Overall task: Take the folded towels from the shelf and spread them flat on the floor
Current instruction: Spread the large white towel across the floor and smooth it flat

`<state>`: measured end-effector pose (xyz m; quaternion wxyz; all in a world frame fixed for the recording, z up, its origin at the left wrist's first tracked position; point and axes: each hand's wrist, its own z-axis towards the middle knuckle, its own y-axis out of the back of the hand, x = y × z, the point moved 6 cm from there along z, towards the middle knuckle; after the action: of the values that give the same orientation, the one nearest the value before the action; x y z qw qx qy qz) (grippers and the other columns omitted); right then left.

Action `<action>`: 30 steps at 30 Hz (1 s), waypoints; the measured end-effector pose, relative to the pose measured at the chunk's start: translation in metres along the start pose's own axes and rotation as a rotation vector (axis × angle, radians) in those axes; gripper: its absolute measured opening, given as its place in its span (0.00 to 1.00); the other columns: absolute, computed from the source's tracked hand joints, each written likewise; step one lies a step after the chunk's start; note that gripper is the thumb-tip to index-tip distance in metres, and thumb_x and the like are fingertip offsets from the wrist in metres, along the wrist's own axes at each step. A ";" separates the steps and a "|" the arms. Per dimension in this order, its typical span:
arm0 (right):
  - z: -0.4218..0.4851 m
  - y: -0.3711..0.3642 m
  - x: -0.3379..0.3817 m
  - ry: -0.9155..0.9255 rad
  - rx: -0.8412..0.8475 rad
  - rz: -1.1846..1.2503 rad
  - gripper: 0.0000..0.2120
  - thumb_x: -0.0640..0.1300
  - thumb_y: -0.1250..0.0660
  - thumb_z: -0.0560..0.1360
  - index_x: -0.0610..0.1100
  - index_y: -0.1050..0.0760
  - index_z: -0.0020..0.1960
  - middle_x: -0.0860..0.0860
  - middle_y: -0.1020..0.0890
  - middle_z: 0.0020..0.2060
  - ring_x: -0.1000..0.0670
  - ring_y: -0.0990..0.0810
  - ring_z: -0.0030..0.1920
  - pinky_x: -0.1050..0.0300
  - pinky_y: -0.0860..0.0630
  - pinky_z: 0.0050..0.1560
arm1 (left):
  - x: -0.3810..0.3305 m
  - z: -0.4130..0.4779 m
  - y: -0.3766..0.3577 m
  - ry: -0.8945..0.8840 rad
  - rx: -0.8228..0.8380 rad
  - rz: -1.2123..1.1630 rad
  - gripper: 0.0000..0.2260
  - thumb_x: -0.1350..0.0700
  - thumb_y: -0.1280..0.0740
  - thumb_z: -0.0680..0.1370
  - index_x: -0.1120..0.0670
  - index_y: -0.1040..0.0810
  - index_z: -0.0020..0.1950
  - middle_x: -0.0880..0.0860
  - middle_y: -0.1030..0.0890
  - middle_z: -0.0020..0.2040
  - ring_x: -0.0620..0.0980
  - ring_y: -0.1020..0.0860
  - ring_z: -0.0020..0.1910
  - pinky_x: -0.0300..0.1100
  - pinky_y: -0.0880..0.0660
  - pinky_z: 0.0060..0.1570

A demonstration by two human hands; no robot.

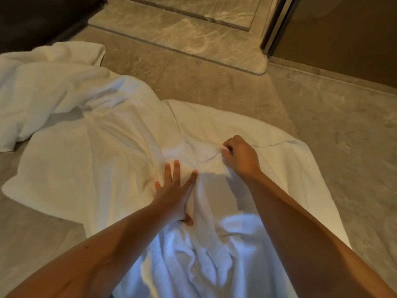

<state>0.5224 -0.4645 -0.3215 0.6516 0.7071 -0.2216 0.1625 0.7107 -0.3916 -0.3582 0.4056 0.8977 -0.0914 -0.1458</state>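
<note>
Several white towels lie overlapping on the beige stone floor (333, 136). One large towel (71, 160) is spread at the left. Another towel (283, 164) lies to the right and runs toward me, bunched at the bottom. My left hand (175, 190) presses flat on the cloth near the middle, fingers apart. My right hand (239, 154) is closed, pinching a fold of the right towel. A crumpled towel (43, 67) lies at the far left.
A raised marble step (182, 33) runs across the back. A dark door or wall panel (335, 33) stands at the right with a metal frame edge (272, 24). A dark cabinet (32, 16) is at the upper left. Bare floor shows at the right.
</note>
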 end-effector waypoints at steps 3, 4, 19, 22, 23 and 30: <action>0.001 0.032 -0.036 -0.242 -0.228 0.219 0.07 0.40 0.37 0.75 0.38 0.22 0.46 0.38 0.21 0.46 0.39 0.22 0.47 0.54 0.30 0.46 | 0.001 0.000 0.000 0.003 -0.015 0.008 0.58 0.43 0.23 0.61 0.41 0.64 0.74 0.59 0.74 0.72 0.64 0.70 0.71 0.69 0.45 0.65; 0.000 0.043 -0.050 -0.334 -0.291 0.312 0.06 0.40 0.37 0.75 0.39 0.23 0.44 0.40 0.20 0.41 0.40 0.20 0.43 0.55 0.29 0.44 | 0.001 0.000 0.000 0.003 -0.018 0.014 0.58 0.43 0.23 0.60 0.41 0.64 0.74 0.59 0.74 0.72 0.64 0.70 0.72 0.69 0.45 0.65; 0.009 0.103 -0.116 -0.595 -0.529 0.862 0.09 0.36 0.41 0.76 0.46 0.29 0.54 0.44 0.24 0.48 0.54 0.22 0.43 0.52 0.26 0.41 | 0.002 0.002 0.000 0.009 -0.040 0.015 0.57 0.43 0.23 0.60 0.40 0.63 0.74 0.59 0.73 0.72 0.63 0.71 0.71 0.68 0.47 0.66; -0.008 0.068 -0.075 -0.445 -0.266 0.799 0.32 0.32 0.43 0.77 0.45 0.54 0.75 0.43 0.35 0.70 0.47 0.31 0.67 0.57 0.30 0.56 | 0.000 0.000 0.003 0.010 -0.026 0.015 0.56 0.43 0.23 0.61 0.41 0.63 0.74 0.60 0.73 0.72 0.64 0.71 0.71 0.69 0.49 0.67; -0.016 0.057 -0.054 -0.395 -0.199 0.727 0.33 0.32 0.43 0.77 0.46 0.56 0.75 0.43 0.38 0.73 0.46 0.34 0.70 0.54 0.32 0.62 | -0.001 0.000 0.003 0.007 -0.024 0.019 0.56 0.43 0.23 0.62 0.41 0.63 0.74 0.60 0.73 0.72 0.64 0.70 0.71 0.69 0.49 0.66; -0.080 -0.012 0.059 -0.151 0.013 0.459 0.24 0.32 0.40 0.74 0.42 0.37 0.69 0.46 0.30 0.67 0.56 0.30 0.60 0.87 0.44 0.46 | -0.004 -0.004 0.008 -0.027 -0.023 -0.027 0.53 0.44 0.25 0.65 0.43 0.62 0.74 0.60 0.71 0.73 0.63 0.69 0.72 0.67 0.50 0.68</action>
<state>0.5837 -0.3906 -0.2929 0.5745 0.6524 -0.4238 0.2544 0.7080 -0.3928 -0.3487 0.4126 0.8921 -0.0829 -0.1644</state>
